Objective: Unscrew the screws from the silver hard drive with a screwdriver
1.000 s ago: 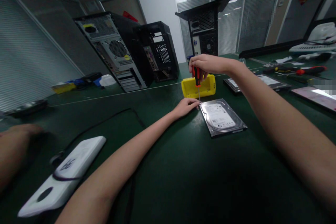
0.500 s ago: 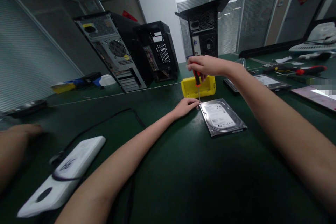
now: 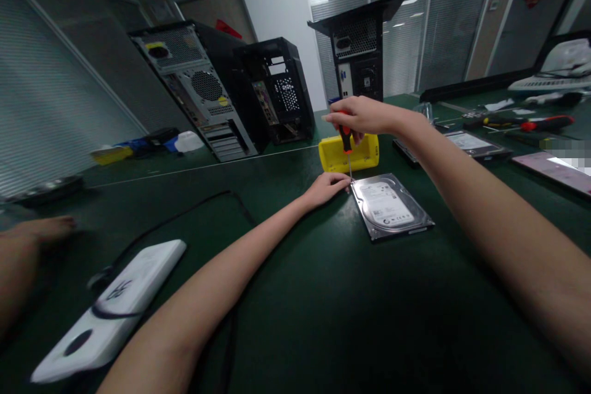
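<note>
A silver hard drive [image 3: 386,204] with a white label lies flat on the green table. My right hand [image 3: 353,116] is wrapped around the red and black handle of a screwdriver [image 3: 346,140], held almost upright from above. Its thin shaft comes down on the drive's far left corner. At that same corner my left hand [image 3: 325,189] rests low on the table, fingertips closed against the drive's edge beside the screwdriver tip. The tip itself is too small to make out. Just behind stands a yellow plastic tray [image 3: 330,157].
Black computer cases [image 3: 217,89] stand at the back. Another hard drive [image 3: 468,141], pliers [image 3: 549,124] and a pink-white phone-like slab [image 3: 551,170] are to the right. A white power strip [image 3: 133,283] with a black cable lies left. Another person's arm [image 3: 23,252] enters at the left edge.
My right hand and the top of the screwdriver handle have shifted very slightly left, with the fingers turned a little. My left hand and the hard drive stay put. The other person's arm moved slightly.
</note>
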A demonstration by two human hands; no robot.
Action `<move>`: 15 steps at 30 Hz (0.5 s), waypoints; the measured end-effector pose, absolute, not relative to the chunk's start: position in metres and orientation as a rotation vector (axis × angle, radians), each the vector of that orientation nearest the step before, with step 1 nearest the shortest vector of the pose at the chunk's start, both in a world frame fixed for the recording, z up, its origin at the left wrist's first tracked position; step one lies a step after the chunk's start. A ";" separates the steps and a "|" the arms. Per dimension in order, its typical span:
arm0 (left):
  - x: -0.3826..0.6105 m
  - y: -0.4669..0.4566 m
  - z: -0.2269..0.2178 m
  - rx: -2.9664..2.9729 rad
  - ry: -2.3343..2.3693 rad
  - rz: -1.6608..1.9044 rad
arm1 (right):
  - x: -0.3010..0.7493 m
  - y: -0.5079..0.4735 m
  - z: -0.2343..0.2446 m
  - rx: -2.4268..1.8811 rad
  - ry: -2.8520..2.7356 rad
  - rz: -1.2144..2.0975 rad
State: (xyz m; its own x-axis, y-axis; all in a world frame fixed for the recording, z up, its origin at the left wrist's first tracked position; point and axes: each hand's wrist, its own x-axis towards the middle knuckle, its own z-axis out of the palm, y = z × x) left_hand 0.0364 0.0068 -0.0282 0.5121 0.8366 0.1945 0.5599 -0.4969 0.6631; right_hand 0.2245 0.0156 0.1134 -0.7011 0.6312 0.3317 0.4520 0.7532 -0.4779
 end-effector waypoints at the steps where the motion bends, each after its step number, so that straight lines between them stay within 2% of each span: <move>1: 0.037 0.007 -0.028 2.222 1.139 0.687 | 0.224 0.015 0.114 -0.837 -2.457 0.514; 8: 0.037 0.005 -0.026 2.220 1.137 0.693 | 0.224 0.015 0.117 -0.861 -2.465 0.658; 15: 0.038 0.005 -0.027 2.205 1.143 0.692 | 0.221 0.021 0.108 -0.802 -2.404 0.550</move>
